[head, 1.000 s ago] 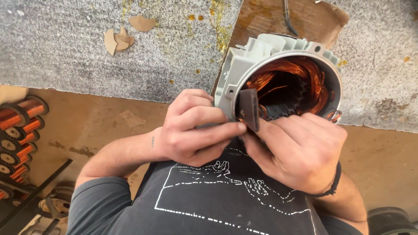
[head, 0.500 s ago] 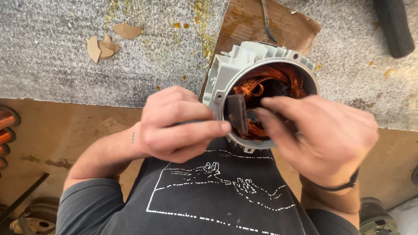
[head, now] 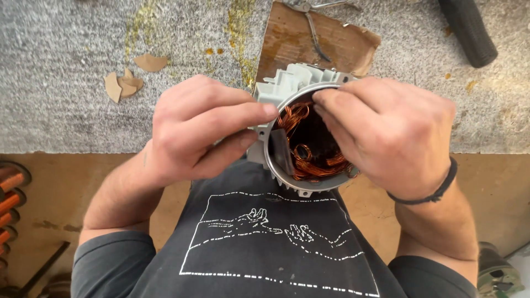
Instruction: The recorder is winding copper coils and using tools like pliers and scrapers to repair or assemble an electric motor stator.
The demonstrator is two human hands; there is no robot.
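Left hand (head: 201, 129) gripped the grey metal motor housing with copper windings (head: 301, 138) against the chest, right hand (head: 389, 135) fingertips inside; probably heavy, wires delicate, rim's the safest hold

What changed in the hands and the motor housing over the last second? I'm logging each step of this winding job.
The right hand moved up from the lower rim of the grey motor housing, and its fingertips now reach over the top edge onto the copper windings. The dark strip it pinched at the opening now lies against the inner wall. The left hand kept its grip on the housing's left side, against the person's chest.
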